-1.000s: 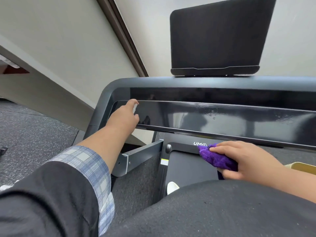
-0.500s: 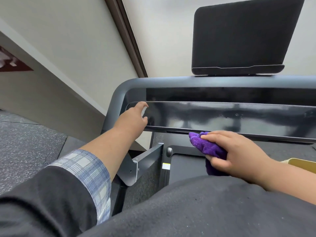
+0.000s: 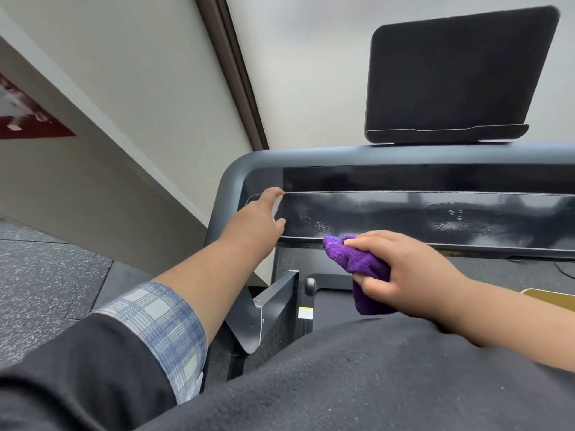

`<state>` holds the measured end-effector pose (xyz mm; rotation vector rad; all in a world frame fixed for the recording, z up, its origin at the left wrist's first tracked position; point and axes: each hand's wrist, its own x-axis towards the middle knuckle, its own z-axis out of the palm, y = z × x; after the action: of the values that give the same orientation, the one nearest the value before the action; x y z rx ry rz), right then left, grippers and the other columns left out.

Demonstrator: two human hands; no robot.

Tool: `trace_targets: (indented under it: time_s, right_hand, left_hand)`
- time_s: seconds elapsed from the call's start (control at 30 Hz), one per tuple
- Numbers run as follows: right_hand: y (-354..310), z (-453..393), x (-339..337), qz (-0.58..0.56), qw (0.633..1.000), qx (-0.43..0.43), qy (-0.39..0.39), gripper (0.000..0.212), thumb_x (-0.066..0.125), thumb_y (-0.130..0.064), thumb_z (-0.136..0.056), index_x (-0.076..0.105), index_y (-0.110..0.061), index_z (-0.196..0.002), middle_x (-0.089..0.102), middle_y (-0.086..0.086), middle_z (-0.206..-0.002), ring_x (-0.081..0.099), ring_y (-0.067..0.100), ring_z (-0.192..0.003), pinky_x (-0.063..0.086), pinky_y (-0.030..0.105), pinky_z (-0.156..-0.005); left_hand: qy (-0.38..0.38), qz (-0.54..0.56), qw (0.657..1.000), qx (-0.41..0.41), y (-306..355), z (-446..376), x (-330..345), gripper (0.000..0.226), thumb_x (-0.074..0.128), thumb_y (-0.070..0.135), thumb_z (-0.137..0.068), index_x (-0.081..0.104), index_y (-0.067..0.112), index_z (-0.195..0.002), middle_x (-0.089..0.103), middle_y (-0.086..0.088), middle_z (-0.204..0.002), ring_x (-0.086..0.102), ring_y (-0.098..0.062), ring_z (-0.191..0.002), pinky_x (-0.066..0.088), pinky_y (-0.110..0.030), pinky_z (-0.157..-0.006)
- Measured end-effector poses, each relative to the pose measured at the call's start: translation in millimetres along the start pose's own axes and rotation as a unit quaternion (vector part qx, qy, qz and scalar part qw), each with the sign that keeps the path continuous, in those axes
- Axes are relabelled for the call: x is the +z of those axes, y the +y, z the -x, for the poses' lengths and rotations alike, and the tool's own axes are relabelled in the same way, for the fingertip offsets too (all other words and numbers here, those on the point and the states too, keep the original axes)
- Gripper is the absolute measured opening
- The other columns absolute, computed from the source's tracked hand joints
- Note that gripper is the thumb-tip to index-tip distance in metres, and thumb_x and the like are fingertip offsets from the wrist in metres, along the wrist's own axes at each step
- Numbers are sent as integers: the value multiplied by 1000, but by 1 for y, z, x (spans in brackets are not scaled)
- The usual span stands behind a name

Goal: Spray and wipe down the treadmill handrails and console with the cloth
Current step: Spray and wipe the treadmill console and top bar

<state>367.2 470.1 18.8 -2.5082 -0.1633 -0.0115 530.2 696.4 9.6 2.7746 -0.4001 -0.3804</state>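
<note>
One hand (image 3: 401, 272) grips cloth (image 3: 357, 262) below console (image 3: 435, 216).

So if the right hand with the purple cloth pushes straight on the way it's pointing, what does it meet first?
Most likely the glossy console panel: the cloth in the right hand already sits at its lower edge.

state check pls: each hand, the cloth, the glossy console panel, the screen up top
left hand: closed around a small white object, mostly hidden, at the panel's left end
right hand: gripping the cloth
purple cloth: bunched, its tip at the panel's lower edge
console panel: wet, spray droplets and smears showing, not wiped dry
tablet screen: dark, upright on its ledge
</note>
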Motion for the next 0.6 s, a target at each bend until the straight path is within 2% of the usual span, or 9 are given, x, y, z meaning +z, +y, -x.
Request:
trace_targets:
  time_s: [0.13, 0.23, 0.33, 0.4, 0.43, 0.5, 0.53, 0.6]
  right_hand:
    - [4, 10, 0, -7, 1000, 15, 1, 56, 57, -54, -78, 66, -28, -127, 65, -15, -122, 57, 4, -111, 34, 9, -98]
    - [13, 21, -6, -33, 997, 61, 31, 55, 56, -52, -78, 65, -30, -127, 61, -21, -122, 54, -1, -114, 29, 2, -98]
    - [31, 31, -21, -66, 979, 143, 127, 47, 62, -41, -83, 63, -32, -128, 61, -20, -126, 51, -5, -116, 27, 1, -98]
    - [47, 35, -34, -77, 958, 198, 194, 43, 66, -31, -87, 62, -31, -130, 59, -18, -126, 49, -3, -117, 26, -1, -96]
    - [55, 35, -40, -67, 949, 213, 221, 43, 64, -32, -89, 61, -28, -131, 59, -15, -127, 49, -1, -118, 26, 1, -97]
    - [73, 33, -47, -31, 945, 227, 236, 55, 58, -42, -87, 57, -21, -138, 56, -4, -137, 46, 11, -128, 27, 14, -108]
    - [82, 30, -48, -8, 949, 240, 206, 62, 56, -48, -87, 51, -21, -143, 50, 2, -146, 40, 17, -136, 24, 23, -114]
    - [97, 21, -43, 72, 953, 284, 77, 77, 50, -64, -89, 36, -25, -153, 29, 8, -161, 22, 25, -149, 15, 36, -122]
  left_hand:
    - [5, -5, 999, 33, 15, -1, 1, 54, 52, 35, -94, 25, 46, -139, 61, 0, -108, 60, -25, -87, 52, -38, -76]
    - [7, 24, 998, 61, 30, 1, 2, 56, 54, 35, -94, 25, 45, -141, 58, 1, -111, 58, -22, -89, 49, -36, -77]
    - [8, 70, 994, 81, 44, 10, 6, 58, 54, 35, -94, 23, 48, -142, 54, 5, -110, 59, -22, -92, 51, -39, -83]
    - [19, 97, 991, 96, 52, 20, 13, 60, 55, 36, -94, 21, 51, -142, 48, 8, -109, 56, -19, -90, 47, -34, -81]
    - [27, 109, 988, 101, 54, 26, 18, 62, 56, 36, -94, 19, 52, -142, 44, 11, -109, 54, -16, -89, 44, -32, -79]
    - [40, 136, 984, 112, 58, 38, 26, 66, 58, 35, -94, 18, 51, -144, 38, 15, -113, 51, -6, -88, 38, -26, -79]
    - [45, 147, 981, 117, 59, 45, 30, 67, 59, 34, -94, 18, 51, -144, 37, 16, -114, 50, 2, -85, 36, -24, -78]
    - [52, 167, 977, 126, 57, 58, 38, 68, 61, 33, -94, 19, 52, -143, 43, 17, -118, 50, 7, -86, 36, -23, -77]
